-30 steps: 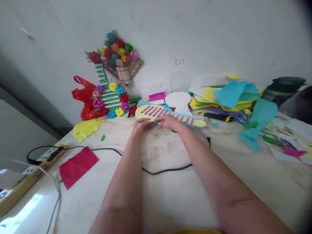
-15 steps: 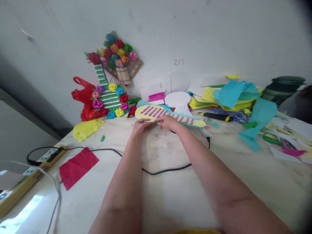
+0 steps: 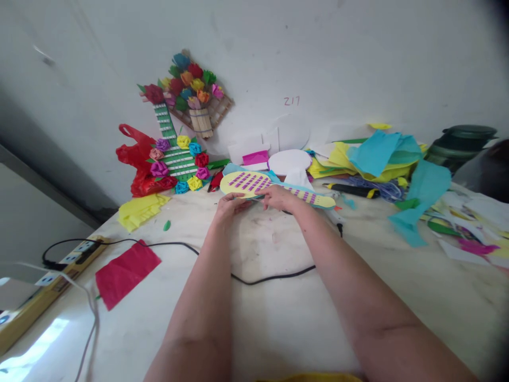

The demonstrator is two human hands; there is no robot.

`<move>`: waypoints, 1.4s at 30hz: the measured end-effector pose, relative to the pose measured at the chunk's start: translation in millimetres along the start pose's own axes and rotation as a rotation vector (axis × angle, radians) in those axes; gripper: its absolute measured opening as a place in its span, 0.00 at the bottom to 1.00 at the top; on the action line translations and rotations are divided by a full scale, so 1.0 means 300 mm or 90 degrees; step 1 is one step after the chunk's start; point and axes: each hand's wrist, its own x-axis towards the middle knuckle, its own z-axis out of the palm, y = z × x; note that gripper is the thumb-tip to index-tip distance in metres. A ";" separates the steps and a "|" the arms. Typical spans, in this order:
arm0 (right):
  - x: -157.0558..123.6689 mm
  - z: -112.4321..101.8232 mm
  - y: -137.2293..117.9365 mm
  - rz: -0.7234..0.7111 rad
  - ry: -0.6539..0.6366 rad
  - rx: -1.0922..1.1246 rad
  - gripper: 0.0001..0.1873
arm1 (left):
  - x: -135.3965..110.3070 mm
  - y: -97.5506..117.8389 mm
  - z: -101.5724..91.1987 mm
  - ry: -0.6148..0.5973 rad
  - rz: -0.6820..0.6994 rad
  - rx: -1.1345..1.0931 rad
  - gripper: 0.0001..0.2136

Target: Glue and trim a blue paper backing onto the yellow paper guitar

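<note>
A yellow paddle-shaped paper cutout [image 3: 254,184] with rows of purple strips lies across the back middle of the white table [image 3: 278,318]. My left hand [image 3: 229,205] pinches its near edge at the round end. At the cutout's narrow neck, my right hand [image 3: 280,198] is closed on the near edge, fingers curled. Both forearms reach forward from the bottom of the view.
Paper-flower crafts [image 3: 181,164] and a red plastic bag [image 3: 137,159] lean at the wall. Heaped yellow and teal paper [image 3: 382,156] fills the right. A black cable [image 3: 258,278] crosses the table to a power strip [image 3: 59,265]. Red paper [image 3: 126,271] lies left.
My right hand has shifted slightly up and right along the cutout's edge. The left hand and the cutout have hardly moved.
</note>
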 end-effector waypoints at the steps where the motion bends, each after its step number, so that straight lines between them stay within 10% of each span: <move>1: -0.002 0.000 -0.001 0.001 0.002 0.003 0.24 | -0.001 0.001 0.000 -0.001 0.000 0.000 0.14; 42: 0.011 0.008 0.039 -0.024 0.047 0.044 0.21 | 0.001 0.007 -0.004 0.016 -0.001 -0.034 0.13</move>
